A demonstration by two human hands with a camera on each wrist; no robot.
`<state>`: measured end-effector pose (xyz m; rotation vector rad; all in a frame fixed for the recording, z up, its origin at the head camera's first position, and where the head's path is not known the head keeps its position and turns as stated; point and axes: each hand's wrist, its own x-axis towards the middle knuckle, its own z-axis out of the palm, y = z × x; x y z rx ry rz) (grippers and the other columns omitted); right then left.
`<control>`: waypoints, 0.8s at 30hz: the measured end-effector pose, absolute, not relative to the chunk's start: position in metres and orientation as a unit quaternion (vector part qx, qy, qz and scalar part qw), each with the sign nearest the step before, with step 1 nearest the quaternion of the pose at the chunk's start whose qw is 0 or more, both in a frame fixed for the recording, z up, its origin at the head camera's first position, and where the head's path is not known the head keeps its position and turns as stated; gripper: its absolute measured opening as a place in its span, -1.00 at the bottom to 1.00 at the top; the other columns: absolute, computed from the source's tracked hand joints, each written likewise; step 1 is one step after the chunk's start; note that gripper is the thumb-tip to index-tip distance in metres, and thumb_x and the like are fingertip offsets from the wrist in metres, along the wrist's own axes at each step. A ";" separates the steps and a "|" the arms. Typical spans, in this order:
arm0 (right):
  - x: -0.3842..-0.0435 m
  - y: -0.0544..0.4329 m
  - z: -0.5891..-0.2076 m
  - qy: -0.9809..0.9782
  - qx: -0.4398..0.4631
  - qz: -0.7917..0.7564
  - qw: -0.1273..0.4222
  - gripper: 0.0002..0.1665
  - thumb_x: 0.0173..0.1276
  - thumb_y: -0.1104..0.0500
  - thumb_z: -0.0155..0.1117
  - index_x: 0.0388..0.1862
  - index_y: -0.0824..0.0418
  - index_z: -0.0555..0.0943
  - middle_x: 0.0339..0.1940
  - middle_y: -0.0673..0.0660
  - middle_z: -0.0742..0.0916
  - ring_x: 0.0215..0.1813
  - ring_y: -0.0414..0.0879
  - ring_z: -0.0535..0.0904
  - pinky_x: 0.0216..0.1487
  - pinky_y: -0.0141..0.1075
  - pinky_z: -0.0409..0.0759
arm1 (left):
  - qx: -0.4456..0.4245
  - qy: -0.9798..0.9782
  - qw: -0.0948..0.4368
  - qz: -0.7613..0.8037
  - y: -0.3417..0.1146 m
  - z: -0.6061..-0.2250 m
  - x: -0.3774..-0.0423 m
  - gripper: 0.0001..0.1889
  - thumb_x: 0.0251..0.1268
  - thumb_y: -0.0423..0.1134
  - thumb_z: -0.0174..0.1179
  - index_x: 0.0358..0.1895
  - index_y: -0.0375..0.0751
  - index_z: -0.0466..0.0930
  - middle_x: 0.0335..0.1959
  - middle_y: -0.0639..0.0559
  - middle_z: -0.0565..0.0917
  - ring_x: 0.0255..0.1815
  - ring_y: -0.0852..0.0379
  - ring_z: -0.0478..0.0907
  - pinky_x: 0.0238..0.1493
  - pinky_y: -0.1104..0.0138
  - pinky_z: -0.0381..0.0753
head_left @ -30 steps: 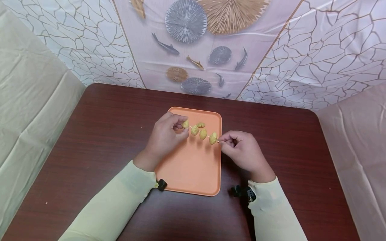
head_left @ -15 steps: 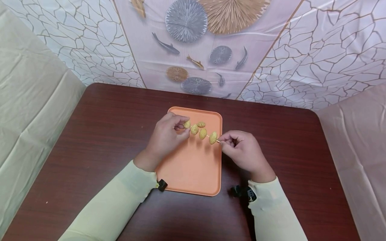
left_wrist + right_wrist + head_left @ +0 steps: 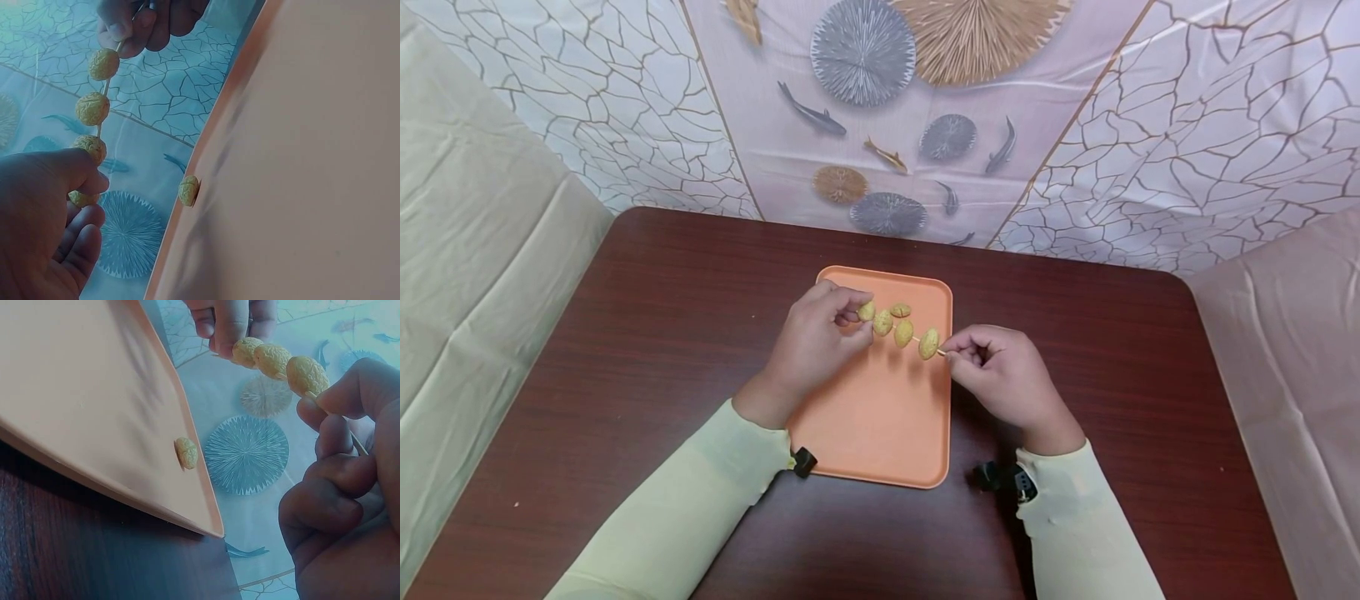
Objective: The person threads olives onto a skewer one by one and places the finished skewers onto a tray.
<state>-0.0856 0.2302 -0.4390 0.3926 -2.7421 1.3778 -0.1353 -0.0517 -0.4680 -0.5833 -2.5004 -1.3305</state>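
Note:
A thin wooden skewer (image 3: 916, 339) carries several wrinkled, yellow, oval nut-like pieces (image 3: 928, 343) and is raised over the orange tray (image 3: 872, 425). My left hand (image 3: 811, 337) pinches the endmost yellow piece (image 3: 84, 199) between thumb and fingers, partly hiding it. At the other end, my right hand (image 3: 1000, 367) grips the bare stick, its thumb and forefinger close to the nearest piece (image 3: 307, 376) in the right wrist view. One loose yellow piece (image 3: 900, 310) lies on the tray near its far edge, with a dark line across it.
The tray rests on a dark brown wooden table (image 3: 700, 283). Behind the table hangs a patterned cloth (image 3: 887, 108), and plain pale cloth (image 3: 475, 275) stands along the left side. A black strap device (image 3: 1024, 483) is at the right wrist.
My left hand has shifted slightly right, bringing the pinched piece closer to its neighbour on the skewer. The right hand stays in place; the loose piece and tray have not moved.

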 end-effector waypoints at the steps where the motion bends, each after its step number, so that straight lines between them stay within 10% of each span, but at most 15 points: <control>1: -0.086 0.230 -0.439 -0.887 0.128 0.443 0.024 -0.82 0.44 0.33 0.48 -0.25 0.06 0.88 -0.49 -0.06 0.61 -0.44 -0.17 0.49 -0.41 -0.41 0.44 | -0.200 -0.858 0.124 -0.456 -0.052 -0.468 -0.135 -0.63 0.26 -0.42 0.56 0.14 -0.24 0.86 -0.15 -0.09 0.72 -0.16 0.04 0.77 -0.03 0.23 0.86; 24: -0.090 0.239 -0.442 -0.909 0.098 0.402 0.037 -0.90 0.48 0.26 0.48 -0.20 0.13 0.89 -0.52 -0.04 0.64 -0.46 -0.14 0.50 -0.40 -0.40 0.46 | -0.221 -0.869 0.088 -0.433 -0.051 -0.465 -0.138 -0.46 0.32 -0.34 0.57 0.36 -0.17 0.68 0.13 -0.12 0.68 0.10 -0.04 0.69 0.19 0.13 0.78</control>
